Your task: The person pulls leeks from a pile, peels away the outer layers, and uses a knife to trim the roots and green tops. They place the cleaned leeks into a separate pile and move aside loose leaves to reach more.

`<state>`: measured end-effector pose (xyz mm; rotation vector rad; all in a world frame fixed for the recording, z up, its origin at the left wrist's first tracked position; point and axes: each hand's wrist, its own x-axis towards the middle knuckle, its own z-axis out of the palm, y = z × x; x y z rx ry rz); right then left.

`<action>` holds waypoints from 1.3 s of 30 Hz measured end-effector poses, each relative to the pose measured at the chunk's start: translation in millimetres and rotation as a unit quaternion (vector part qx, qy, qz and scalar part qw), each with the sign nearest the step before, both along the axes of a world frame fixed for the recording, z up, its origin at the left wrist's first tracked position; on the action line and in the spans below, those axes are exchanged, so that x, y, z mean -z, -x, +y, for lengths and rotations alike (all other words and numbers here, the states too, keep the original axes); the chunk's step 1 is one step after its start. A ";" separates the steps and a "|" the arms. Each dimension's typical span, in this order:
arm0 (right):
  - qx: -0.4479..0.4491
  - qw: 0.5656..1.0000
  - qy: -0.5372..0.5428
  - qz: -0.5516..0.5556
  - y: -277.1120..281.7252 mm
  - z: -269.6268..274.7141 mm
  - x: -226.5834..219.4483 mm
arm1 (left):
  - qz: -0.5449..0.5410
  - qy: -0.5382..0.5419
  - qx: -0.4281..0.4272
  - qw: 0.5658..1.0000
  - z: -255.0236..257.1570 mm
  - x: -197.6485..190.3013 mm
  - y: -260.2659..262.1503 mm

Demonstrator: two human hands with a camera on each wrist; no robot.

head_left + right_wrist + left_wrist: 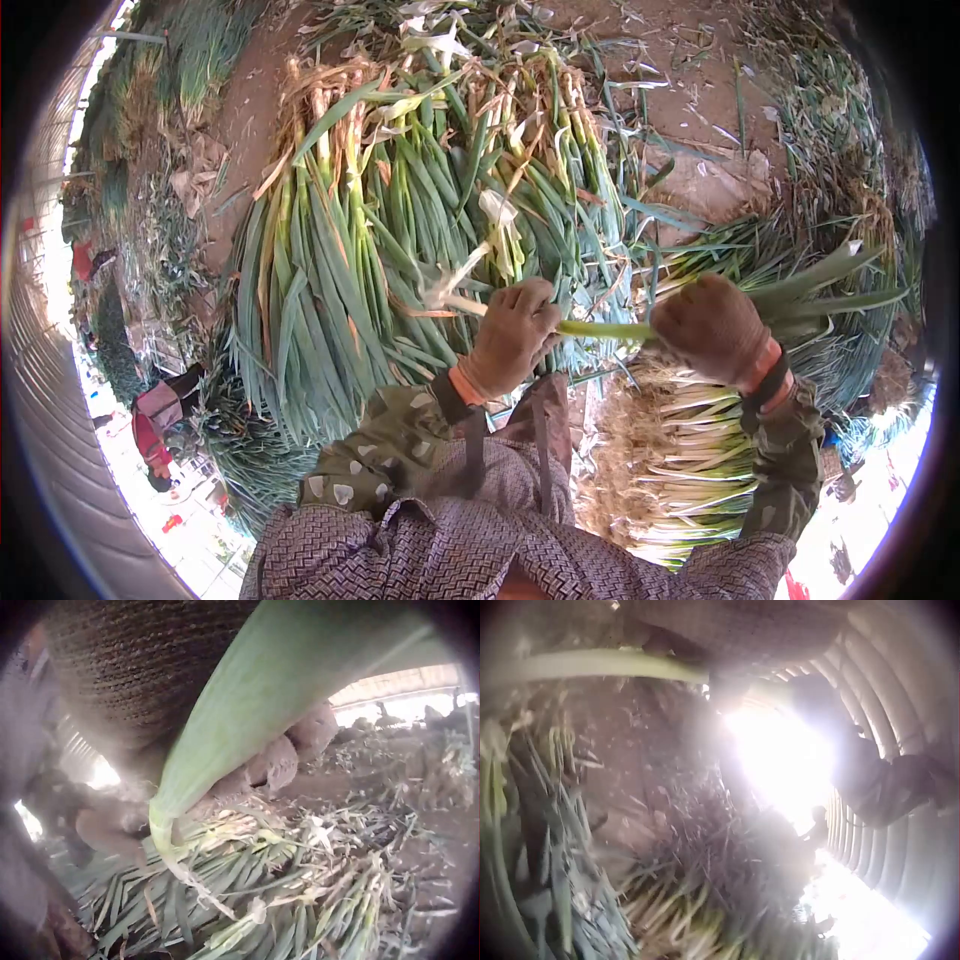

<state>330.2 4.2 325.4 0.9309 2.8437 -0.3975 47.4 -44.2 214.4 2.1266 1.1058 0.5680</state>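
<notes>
A long green onion [605, 330] stretches sideways between two gloved hands, over the person's lap. The left hand [510, 338] curls round its pale lower part, where loose whitish skin [455, 282] sticks out past the fist. Farther up the stalk, the right hand [708, 325] grips it, and its green leaves [825, 290] fan out beyond that hand to the right. The left wrist view shows the pale stalk [607, 666] crossing the top. Close to the right wrist camera, a broad green leaf [225, 720] runs past the knitted glove [142, 675], hiding part of the hand.
In front lies a wide heap of untrimmed green onions [330, 270]. Beside the right forearm, cleaned white-stemmed onions [700, 430] lie in a row. More onion piles [830, 130] and leaf scraps cover the soil [690, 60]. Another person [155, 430] is at the far left.
</notes>
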 end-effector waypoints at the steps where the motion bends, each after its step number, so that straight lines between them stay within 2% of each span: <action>1: -0.010 1.000 -0.018 0.006 2.9 7.0 3.7 | -0.055 0.005 -0.005 0.998 -2.7 9.6 2.3; 2: -0.005 0.999 -0.032 0.023 4.7 20.3 8.7 | -0.102 0.177 0.021 0.979 -8.1 17.4 11.0; 3: 0.016 0.986 -0.140 0.090 3.2 31.8 24.3 | -0.148 0.271 -0.013 0.951 -7.3 20.0 13.6; 4: 0.148 0.960 -0.198 0.130 8.6 45.1 24.6 | -0.192 0.358 -0.048 0.912 -3.2 22.0 16.7; 5: 0.279 0.911 -0.251 0.170 15.1 56.0 24.8 | -0.232 0.440 -0.081 0.864 3.9 24.1 20.8; 6: 0.357 0.876 -0.264 0.190 22.3 60.5 34.5 | -0.276 0.450 -0.146 0.836 13.8 26.8 22.6; 8: 0.506 0.785 -0.280 0.222 36.9 58.0 82.8 | -0.351 0.445 -0.242 0.787 29.8 60.5 33.0; 9: 0.518 0.802 -0.134 0.267 41.0 45.3 128.4 | -0.373 0.441 -0.283 0.766 37.5 68.1 36.1; 10: 0.530 0.821 0.028 0.210 65.0 26.6 154.8 | -0.392 0.440 -0.314 0.745 42.8 77.0 37.9; 11: 0.504 0.829 0.161 0.180 90.5 -2.6 191.1 | -0.448 0.452 -0.338 0.693 44.1 93.6 40.6; 12: 0.438 0.850 0.171 0.235 124.8 -30.7 227.3 | -0.471 0.448 -0.358 0.670 44.1 106.4 42.2; 14: 0.462 0.762 0.415 0.185 182.8 -73.5 217.2 | -0.491 0.452 -0.391 0.634 41.7 122.8 47.5; 15: 0.449 0.762 0.331 0.330 206.0 -123.2 257.6 | -0.488 0.460 -0.400 0.625 39.8 127.5 50.5; 16: 0.443 0.741 0.298 0.408 218.5 -132.8 237.5 | -0.484 0.470 -0.410 0.614 36.5 132.2 53.5; 17: 0.463 0.685 0.411 0.384 221.2 -150.9 238.9 | -0.480 0.492 -0.389 0.613 35.8 138.7 61.6; 19: 0.535 0.609 0.406 0.423 229.5 -166.7 220.3 | -0.495 0.491 -0.369 0.615 36.9 131.5 68.5; 22: 0.538 0.614 0.430 0.385 210.8 -168.1 201.0 | -0.487 0.498 -0.371 0.614 42.2 133.0 69.4; 25: 0.542 0.603 0.427 0.401 193.5 -177.3 172.3 | -0.474 0.501 -0.373 0.620 62.8 136.1 71.5; 26: 0.547 0.619 0.433 0.360 185.8 -192.1 183.7 | -0.475 0.495 -0.354 0.636 74.4 135.0 74.2; 27: 0.534 0.616 0.444 0.372 176.4 -196.9 183.2 | -0.474 0.490 -0.334 0.651 87.3 134.7 77.9; 29: 0.512 0.604 0.469 0.391 158.7 -216.0 179.0 | -0.349 0.423 -0.297 0.782 111.8 131.9 86.2; 31: 0.535 0.688 0.318 0.373 149.7 -246.4 191.2 | -0.395 0.447 -0.337 0.728 149.9 124.4 91.4; 32: 0.550 0.669 0.368 0.337 140.3 -242.2 176.6 | -0.356 0.389 -0.347 0.775 166.3 128.1 92.0; 33: 0.562 0.647 0.417 0.302 130.0 -235.4 160.7 | -0.504 0.426 -0.358 0.660 188.6 132.6 98.6; 34: 0.567 0.682 0.348 0.305 122.4 -255.6 181.6 | -0.556 0.429 -0.366 0.611 207.4 128.1 100.9; 35: 0.580 0.697 0.308 0.289 111.9 -272.7 195.4 | -0.577 0.418 -0.379 0.591 217.9 118.6 108.0; 36: 0.602 0.685 0.254 0.322 91.6 -314.5 241.5 | -0.581 0.398 -0.388 0.595 229.3 109.2 118.5; 38: 0.714 0.584 0.255 0.289 37.9 -349.7 265.1 | -0.580 0.356 -0.394 0.618 242.9 89.1 144.1; 39: 0.794 0.480 0.302 0.217 20.2 -349.1 253.1 | -0.578 0.336 -0.395 0.630 248.4 77.7 157.6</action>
